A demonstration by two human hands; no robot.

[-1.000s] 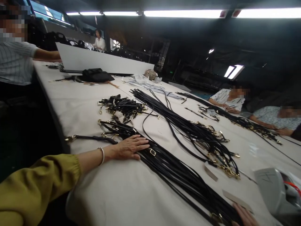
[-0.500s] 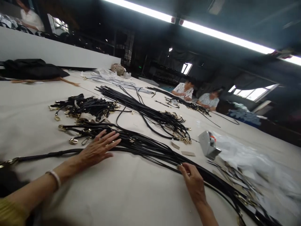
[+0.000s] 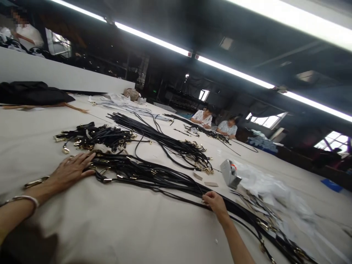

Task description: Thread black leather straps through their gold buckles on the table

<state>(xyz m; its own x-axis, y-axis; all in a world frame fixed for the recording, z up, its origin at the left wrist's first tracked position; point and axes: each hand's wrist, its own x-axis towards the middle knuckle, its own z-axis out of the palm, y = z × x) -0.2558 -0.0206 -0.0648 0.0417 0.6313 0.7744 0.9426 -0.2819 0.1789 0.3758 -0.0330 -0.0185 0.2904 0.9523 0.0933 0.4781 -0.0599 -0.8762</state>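
Observation:
A long bundle of thin black straps (image 3: 170, 179) with gold metal fittings lies across the table. My left hand (image 3: 72, 169) rests flat at the bundle's left end, fingers stretched out and touching the strap ends; what lies beneath the palm is hidden. A gold snap hook (image 3: 37, 182) shows beside that wrist. Farther right, my right hand (image 3: 216, 205) pinches a black strap at the near edge of the bundle, with a small light bit at the fingertips that is too small to make out. Just behind my left hand sits a heap of short black straps (image 3: 96, 136) with gold clasps.
Another black strap bundle (image 3: 159, 134) lies behind. A grey tape dispenser (image 3: 230, 173), clear plastic wrap (image 3: 264, 183) and small cardboard pieces (image 3: 211, 184) are at right. Black cloth (image 3: 33, 93) lies far left. Two people sit across the table; another is at far left.
My left hand has slid left along the straps to their end, and the left strap ends have shifted. My right hand keeps its pinch. The camera view has turned somewhat.

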